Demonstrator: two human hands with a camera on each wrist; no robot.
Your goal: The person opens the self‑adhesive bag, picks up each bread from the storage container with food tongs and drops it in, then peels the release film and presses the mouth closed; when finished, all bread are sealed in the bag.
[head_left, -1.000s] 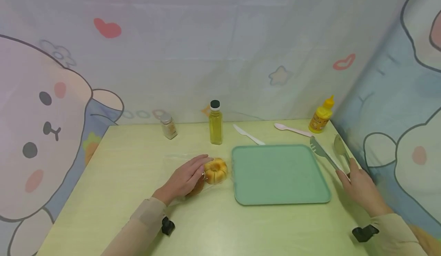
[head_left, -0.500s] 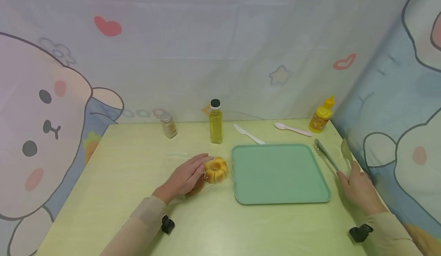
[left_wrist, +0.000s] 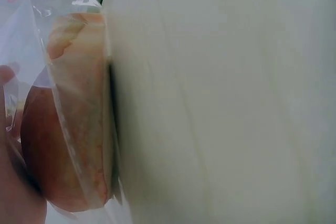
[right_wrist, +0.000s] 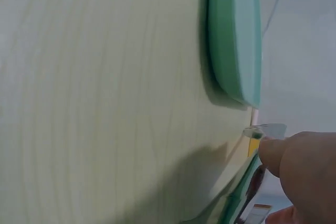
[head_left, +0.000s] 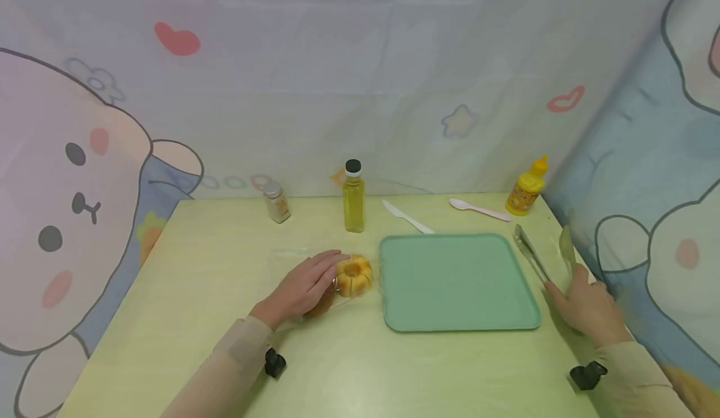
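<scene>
Metal tongs [head_left: 542, 257] in curled right fingers [head_left: 579, 280]

From my remote seat, bare tabletop [head_left: 185, 293] lies open across the lower left and bottom of the head view. The green tray [head_left: 455, 280] fills the centre right with an open flat bed. Along the back edge stand a shaker [head_left: 277, 202], an oil bottle [head_left: 354, 197] and a yellow squeeze bottle [head_left: 527, 187], with a white knife [head_left: 406, 217] and pink spoon [head_left: 479, 209] lying between them. Printed curtains [head_left: 630, 155] close off the rear and right.
</scene>
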